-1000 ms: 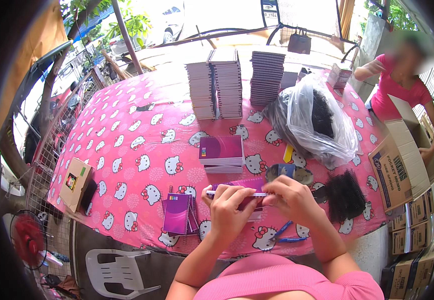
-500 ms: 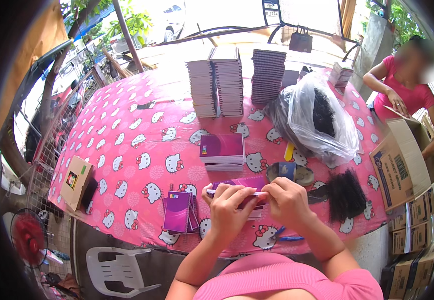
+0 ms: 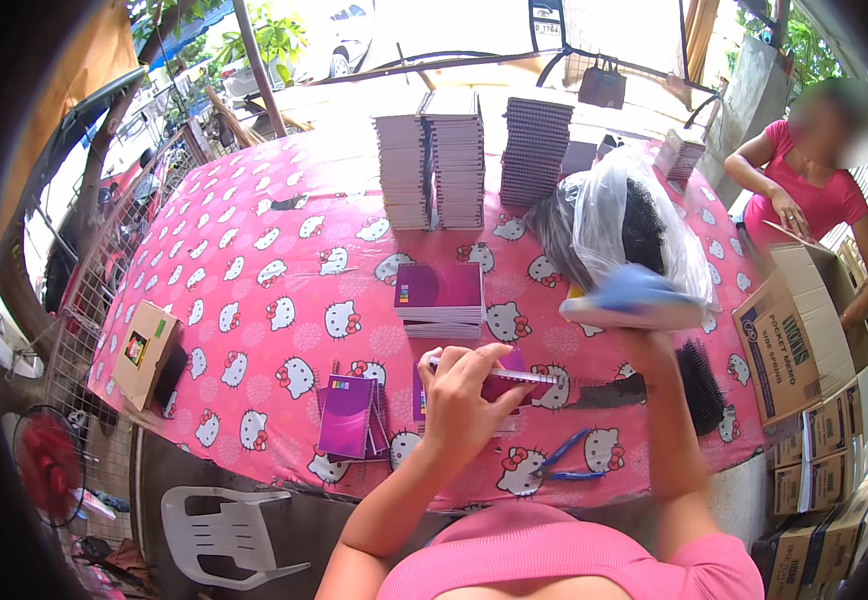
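My left hand [image 3: 459,390] grips a small purple spiral notebook [image 3: 516,377], its dark coil running along the edge toward me. Under it lie more purple notebooks, partly hidden by that hand. My right hand [image 3: 646,342], smeared by motion, is raised in front of the plastic bag and holds a blue slipper-like thing [image 3: 639,296] with a pale sole. Blue-handled pliers [image 3: 569,468] lie between my forearms. To the left rests a small pile of purple notebooks [image 3: 349,415]; farther ahead sits a neat purple stack [image 3: 439,288].
Tall notebook stacks [image 3: 454,165] and a dark coil-bound stack [image 3: 534,150] stand at the back. A clear bag of black coils [image 3: 604,225] and a loose coil bundle [image 3: 701,390] are at right. A cardboard box [image 3: 132,350] sits left. A person [image 3: 814,190] reaches into a carton [image 3: 789,340].
My right hand has left the notebook and moved right and away from me, lifting the blue slipper-like thing off the table. The left hand still keeps the notebook.
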A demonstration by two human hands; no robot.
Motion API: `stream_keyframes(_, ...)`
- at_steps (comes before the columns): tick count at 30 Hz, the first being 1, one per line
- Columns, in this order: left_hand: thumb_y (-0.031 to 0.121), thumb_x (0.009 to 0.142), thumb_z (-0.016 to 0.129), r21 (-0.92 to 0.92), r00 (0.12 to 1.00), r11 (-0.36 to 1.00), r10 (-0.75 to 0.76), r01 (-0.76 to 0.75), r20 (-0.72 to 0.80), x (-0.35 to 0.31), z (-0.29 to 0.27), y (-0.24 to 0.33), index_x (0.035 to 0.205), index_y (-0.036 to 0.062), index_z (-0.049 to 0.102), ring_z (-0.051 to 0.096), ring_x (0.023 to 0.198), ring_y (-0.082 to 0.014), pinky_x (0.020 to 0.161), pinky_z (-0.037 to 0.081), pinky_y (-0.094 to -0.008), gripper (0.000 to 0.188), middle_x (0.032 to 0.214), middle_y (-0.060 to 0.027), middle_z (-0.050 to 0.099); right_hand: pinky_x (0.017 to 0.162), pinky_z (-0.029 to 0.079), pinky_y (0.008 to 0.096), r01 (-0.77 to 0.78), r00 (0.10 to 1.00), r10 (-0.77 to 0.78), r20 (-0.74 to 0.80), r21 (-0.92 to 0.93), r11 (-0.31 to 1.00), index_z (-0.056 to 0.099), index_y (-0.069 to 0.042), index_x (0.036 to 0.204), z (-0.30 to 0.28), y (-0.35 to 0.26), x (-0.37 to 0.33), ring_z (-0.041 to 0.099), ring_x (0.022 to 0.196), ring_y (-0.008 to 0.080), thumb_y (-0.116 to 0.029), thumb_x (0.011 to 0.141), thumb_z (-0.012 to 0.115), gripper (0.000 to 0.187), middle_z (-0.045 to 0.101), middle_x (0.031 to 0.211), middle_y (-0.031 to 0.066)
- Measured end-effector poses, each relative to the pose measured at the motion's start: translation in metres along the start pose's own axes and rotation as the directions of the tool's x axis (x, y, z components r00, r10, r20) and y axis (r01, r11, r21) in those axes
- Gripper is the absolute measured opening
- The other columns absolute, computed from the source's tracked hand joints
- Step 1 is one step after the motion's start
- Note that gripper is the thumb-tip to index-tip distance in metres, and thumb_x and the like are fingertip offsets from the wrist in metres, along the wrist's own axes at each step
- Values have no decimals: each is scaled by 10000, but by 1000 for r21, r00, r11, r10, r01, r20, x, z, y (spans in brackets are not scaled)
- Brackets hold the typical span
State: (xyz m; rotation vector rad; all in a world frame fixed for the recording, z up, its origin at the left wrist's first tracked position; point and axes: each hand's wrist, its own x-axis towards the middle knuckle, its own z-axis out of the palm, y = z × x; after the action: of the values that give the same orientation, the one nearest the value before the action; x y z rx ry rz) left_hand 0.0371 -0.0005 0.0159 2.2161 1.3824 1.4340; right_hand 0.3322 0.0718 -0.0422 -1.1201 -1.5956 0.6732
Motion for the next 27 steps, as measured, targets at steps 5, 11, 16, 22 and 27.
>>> stream_keyframes(5,222,636,876,-26,997,998,-51,53,52,2,-1,-1,1038,116,666,595,822,-181,861,359,-362,465,795,-1,656,791,494,281,3,900,82,427,-193,981,594,-41,1093,11,-68,26,595,854,119,-62,698,785,440,645,946,54)
stream_keyframes(11,172,640,870,-18,999,999,-43,43,6,2,-12,-3,1037,74,651,598,922,-257,895,415,-396,464,940,-64,654,721,530,387,245,914,10,405,-570,784,590,-49,1036,38,-72,36,695,866,238,-130,710,739,367,684,892,153)
stream_keyframes(16,-20,769,771,-574,844,657,-522,490,122,-16,-20,-26,1019,38,661,609,989,-155,856,510,-311,279,1060,-69,634,730,522,408,116,901,-14,433,-210,971,572,-61,1030,52,-77,41,676,864,357,-96,683,708,374,680,896,191)
stream_keyframes(22,-102,833,677,-685,835,578,-544,444,82,-35,-21,-40,1161,-27,650,672,878,-126,782,554,-238,338,997,-86,708,728,512,437,68,858,-72,508,27,997,564,-73,1039,75,-91,51,667,872,378,-99,695,692,368,678,901,182)
stream_keyframes(27,-134,802,688,-820,879,459,-464,343,108,-36,-22,-47,1077,-23,672,669,892,-134,789,553,-238,297,989,-98,706,719,512,481,4,984,121,132,-693,721,504,-75,1137,57,-37,25,649,927,385,-98,690,674,478,670,971,185)
